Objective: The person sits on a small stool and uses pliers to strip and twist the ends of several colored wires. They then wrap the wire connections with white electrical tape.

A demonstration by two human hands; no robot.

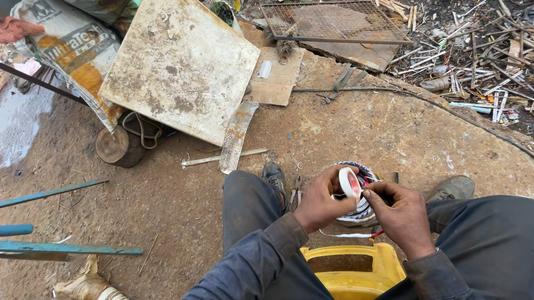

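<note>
Lower centre of frame: your left hand gripped a white tape roll; your right hand pinched its end above a small bucket holding wires.

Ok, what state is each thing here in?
Tape roll: upright, pinched in the left hand.
Right hand: fingers at the roll's edge.
Small bucket: open, wires inside.
Yellow container: under the person, between the knees.
Square slab: tilted, stained.
Wire mesh frame: lying flat.

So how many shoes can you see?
2. One shoe sits on the dirt just left of the hands; the other shoe is to their right. Trouser legs partly hide both.
</note>
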